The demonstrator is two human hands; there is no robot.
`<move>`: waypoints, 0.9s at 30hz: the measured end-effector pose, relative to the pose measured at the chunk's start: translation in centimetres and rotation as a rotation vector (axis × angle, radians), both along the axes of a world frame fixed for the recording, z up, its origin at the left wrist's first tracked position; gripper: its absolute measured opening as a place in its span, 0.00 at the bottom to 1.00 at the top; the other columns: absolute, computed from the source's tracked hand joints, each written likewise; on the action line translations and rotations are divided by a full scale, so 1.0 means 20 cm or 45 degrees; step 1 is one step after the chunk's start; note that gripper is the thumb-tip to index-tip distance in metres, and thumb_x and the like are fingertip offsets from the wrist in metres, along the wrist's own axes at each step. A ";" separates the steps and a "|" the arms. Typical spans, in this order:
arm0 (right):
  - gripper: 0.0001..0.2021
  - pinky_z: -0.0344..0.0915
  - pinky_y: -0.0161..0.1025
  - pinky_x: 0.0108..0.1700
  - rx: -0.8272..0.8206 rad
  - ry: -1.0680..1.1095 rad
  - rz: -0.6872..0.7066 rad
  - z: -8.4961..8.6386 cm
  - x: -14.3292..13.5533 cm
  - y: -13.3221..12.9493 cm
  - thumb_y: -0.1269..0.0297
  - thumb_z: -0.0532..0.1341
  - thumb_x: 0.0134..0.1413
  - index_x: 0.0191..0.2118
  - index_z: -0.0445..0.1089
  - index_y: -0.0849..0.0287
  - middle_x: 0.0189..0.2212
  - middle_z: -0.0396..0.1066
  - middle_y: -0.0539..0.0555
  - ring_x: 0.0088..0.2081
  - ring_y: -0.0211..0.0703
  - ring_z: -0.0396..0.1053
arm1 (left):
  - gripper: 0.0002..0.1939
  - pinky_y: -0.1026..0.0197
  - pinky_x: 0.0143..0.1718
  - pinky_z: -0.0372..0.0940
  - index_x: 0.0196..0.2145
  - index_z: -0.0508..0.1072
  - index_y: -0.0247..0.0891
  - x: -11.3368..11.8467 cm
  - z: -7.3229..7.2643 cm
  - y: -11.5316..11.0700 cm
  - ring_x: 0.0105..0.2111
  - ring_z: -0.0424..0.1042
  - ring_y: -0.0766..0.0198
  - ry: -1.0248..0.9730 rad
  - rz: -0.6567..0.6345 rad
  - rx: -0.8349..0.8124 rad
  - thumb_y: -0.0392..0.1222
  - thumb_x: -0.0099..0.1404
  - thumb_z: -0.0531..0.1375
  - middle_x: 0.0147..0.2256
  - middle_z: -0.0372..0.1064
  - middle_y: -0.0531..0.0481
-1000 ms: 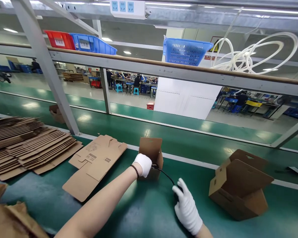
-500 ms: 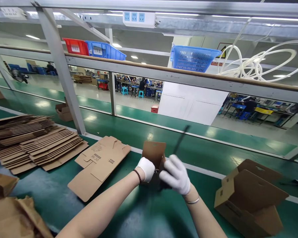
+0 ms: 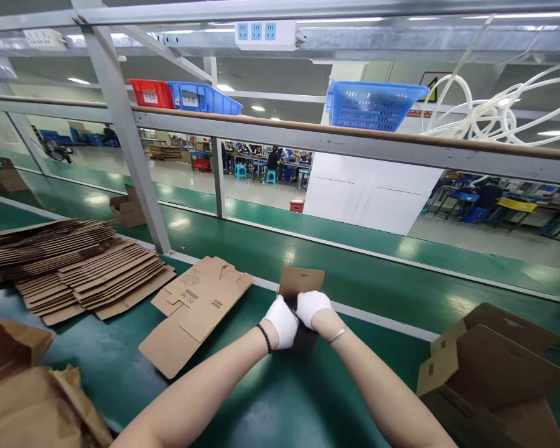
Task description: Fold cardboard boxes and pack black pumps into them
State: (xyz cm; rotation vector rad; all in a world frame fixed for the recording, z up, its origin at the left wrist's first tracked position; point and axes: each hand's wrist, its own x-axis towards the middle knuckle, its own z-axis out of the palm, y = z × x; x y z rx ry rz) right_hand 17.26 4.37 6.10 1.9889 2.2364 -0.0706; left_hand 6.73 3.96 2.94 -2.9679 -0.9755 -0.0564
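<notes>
A small open cardboard box (image 3: 301, 281) stands before me on the green work surface, its back flap raised. My left hand (image 3: 282, 322), in a white glove, is closed at the box's left side and appears to grip its wall. The white-gloved right hand (image 3: 312, 306) reaches down into the mouth of the box with its fingers curled. Those fingertips, and whatever dark thing they may hold, are hidden. Left of the hands lies a flat, unfolded carton (image 3: 200, 311) with printing on it.
Stacked flat cartons (image 3: 116, 274) lie further left, with crumpled brown paper (image 3: 37, 404) at the near left corner. On the right stands a larger open carton (image 3: 494, 373). A metal post (image 3: 126, 130) and rail (image 3: 280, 130) cross in front, carrying a blue basket (image 3: 373, 106).
My right hand has moved down and left into the box, from spread and blurred to curled. The dark strip that stuck up beside it no longer shows. The view has shifted slightly left.
</notes>
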 end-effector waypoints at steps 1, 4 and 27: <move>0.10 0.71 0.48 0.43 -0.049 -0.035 0.025 0.00 -0.02 0.03 0.65 0.61 0.54 0.39 0.77 0.65 0.38 0.78 0.68 0.42 0.60 0.76 | 0.16 0.44 0.46 0.62 0.36 0.79 0.35 -0.02 0.01 -0.01 0.41 0.73 0.43 0.041 -0.013 0.022 0.39 0.47 0.68 0.37 0.77 0.38; 0.10 0.71 0.49 0.44 -0.173 -0.116 0.115 -0.01 -0.05 0.08 0.70 0.67 0.44 0.37 0.78 0.63 0.37 0.78 0.68 0.44 0.61 0.76 | 0.08 0.52 0.37 0.65 0.28 0.78 0.37 -0.12 0.09 -0.01 0.31 0.74 0.51 0.066 -0.013 0.046 0.44 0.52 0.66 0.28 0.76 0.44; 0.11 0.70 0.47 0.41 -0.310 -0.184 0.464 -0.04 -0.01 0.10 0.69 0.62 0.52 0.41 0.78 0.62 0.40 0.78 0.66 0.43 0.59 0.76 | 0.16 0.45 0.46 0.55 0.22 0.77 0.34 -0.14 0.18 -0.01 0.28 0.73 0.53 0.232 -0.009 0.168 0.48 0.61 0.62 0.23 0.75 0.40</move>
